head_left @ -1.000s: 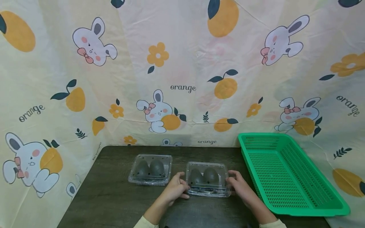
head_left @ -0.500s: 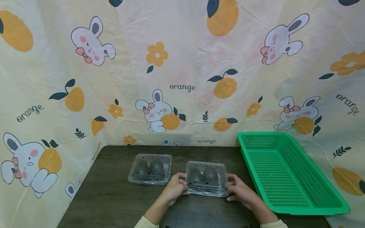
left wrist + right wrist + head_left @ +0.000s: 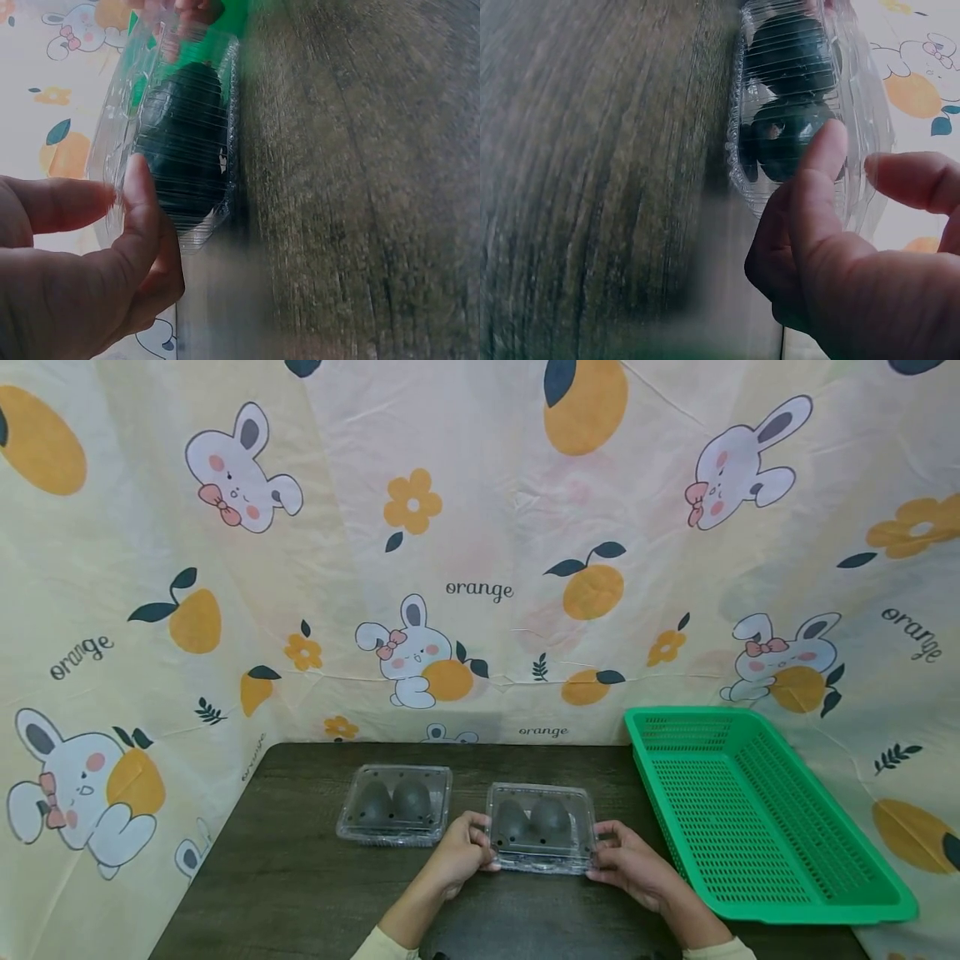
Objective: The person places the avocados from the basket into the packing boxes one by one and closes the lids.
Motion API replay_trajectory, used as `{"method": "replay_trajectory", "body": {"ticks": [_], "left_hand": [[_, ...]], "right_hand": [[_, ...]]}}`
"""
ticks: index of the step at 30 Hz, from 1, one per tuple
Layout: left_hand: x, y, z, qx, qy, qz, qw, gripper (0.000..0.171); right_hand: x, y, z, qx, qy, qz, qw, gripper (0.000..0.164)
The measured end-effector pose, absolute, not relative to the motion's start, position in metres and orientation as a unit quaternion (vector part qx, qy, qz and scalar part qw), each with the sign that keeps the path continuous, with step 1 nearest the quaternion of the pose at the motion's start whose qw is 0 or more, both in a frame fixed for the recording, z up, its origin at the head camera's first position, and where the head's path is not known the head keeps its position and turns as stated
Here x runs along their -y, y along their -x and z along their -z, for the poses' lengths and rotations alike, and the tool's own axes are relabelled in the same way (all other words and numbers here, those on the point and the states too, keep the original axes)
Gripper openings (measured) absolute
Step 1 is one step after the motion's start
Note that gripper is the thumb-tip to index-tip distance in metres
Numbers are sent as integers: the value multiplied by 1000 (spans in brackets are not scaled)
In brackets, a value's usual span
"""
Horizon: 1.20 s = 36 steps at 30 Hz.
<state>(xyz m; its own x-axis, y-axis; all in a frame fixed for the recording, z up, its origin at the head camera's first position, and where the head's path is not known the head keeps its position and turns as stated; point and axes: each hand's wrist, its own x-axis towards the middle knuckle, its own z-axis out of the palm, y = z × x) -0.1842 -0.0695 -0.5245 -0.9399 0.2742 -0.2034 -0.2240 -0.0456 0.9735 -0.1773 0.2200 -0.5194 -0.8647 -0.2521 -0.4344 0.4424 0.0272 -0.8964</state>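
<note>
A clear plastic clamshell box (image 3: 543, 856) sits on the dark table in the head view, lid down over two dark avocados (image 3: 550, 821). My left hand (image 3: 460, 853) holds its left side; in the left wrist view thumb and index finger pinch the rim. On the opposite side, my right hand (image 3: 632, 865) grips the box, and the right wrist view shows its index finger against the wall and thumb by the rim. Whether the lid is latched, I cannot tell. To the left stands a second clear clamshell box (image 3: 396, 838) with two dark avocados (image 3: 412, 801), untouched.
A green slotted plastic basket (image 3: 731, 827) stands to the right of my right hand. The dark wood table (image 3: 300, 877) ends against a patterned cloth (image 3: 510, 527) behind it.
The right hand's fingers have moved in toward the front right of the box. The box has shifted slightly left and away from me. The other box and the basket stay put.
</note>
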Motion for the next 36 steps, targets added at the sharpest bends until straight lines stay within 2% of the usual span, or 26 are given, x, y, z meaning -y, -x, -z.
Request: {"method": "replay_trajectory", "body": {"ticks": [8,12,15,20,23,31,36], "left_hand": [[69,186,525,-685,-19,-709,167,52],[66,188,523,-711,-24,-687,147,55],[64,193,521,-742,-32,-661,112,60],[61,200,520,-842,-56,-536,21,63],[61,201,518,-874,-62,-482,-10,61],[64,202,513,-888,-62,-456,4,60],[71,200,499,-893,-66,-443,37,60]], "right_hand": [[-214,180,518,-697,-88,677,219,55],[-210,184,517,-702,-111,674,199,56],[-206,189,518,-704,-121,676,184,57],[-202,199,520,-708,-127,673,172,57],[-201,202,522,-710,-127,672,166,56],[-198,201,524,-745,-109,642,142,54],[-192,193,514,-837,-81,537,73,51]]}}
